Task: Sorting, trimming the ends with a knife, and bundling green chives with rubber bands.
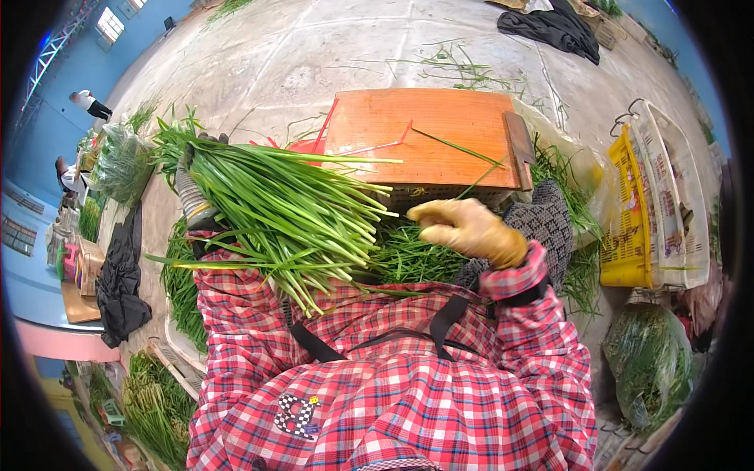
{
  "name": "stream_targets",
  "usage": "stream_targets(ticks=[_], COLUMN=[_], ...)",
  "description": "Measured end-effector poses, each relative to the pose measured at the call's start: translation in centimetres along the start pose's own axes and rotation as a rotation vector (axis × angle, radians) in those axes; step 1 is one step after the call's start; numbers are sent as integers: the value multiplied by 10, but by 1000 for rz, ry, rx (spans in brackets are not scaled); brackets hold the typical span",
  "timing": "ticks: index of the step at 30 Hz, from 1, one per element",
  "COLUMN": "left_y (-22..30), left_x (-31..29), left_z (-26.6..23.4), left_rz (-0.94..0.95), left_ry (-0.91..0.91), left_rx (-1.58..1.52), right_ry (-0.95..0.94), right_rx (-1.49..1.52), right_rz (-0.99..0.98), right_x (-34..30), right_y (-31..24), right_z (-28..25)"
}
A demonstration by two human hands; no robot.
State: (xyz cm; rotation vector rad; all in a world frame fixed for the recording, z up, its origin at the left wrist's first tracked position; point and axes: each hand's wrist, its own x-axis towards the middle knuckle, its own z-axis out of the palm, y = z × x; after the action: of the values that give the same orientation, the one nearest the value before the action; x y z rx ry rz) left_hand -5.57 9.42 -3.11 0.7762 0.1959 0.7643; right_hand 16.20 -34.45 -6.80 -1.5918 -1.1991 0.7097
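My left hand [193, 192], in a grey glove, is closed round a big bunch of green chives [290, 196]. Its leafy tips lie to the left, and the pale cut ends fan out to the right over my lap. Just right of those ends is my right hand [471, 228], in a yellowish glove, with its fingers curled together. Whatever it may hold is hidden. More loose chives [416, 253] lie below, between my knees. In front stands an orange wooden board [424, 118], with a thin red strip [377, 147] and a single stalk [455, 145] on it.
At the right are a yellow crate [628, 212] and a white crate [677, 188], with a plastic bag of greens [648, 365] nearer me. A bagged green bundle [124, 163] and black cloth [122, 290] lie left. Farther off is another person [90, 102].
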Motion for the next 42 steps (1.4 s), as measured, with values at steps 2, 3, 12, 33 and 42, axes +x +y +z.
stream_targets(ticks=[2, 3, 12, 33, 42], left_y=[-6, -7, -1, 11, -6], left_x=[9, 7, -13, 4, 11], left_z=[1, 1, 36, -13, 18], left_rz=[0, -1, 117, 193, 160], left_ry=[22, 24, 17, -190, -154], left_rx=[-107, -107, -51, -134, -149], right_ry=[-1, 8, 24, 82, 17], right_rx=[-311, -296, -338, -402, -634], right_rz=[-43, 20, -1, -258, -480], right_x=[9, 13, 37, -7, 59], right_y=[-5, -9, -55, -36, -35], right_z=[21, 26, 54, 16, 80])
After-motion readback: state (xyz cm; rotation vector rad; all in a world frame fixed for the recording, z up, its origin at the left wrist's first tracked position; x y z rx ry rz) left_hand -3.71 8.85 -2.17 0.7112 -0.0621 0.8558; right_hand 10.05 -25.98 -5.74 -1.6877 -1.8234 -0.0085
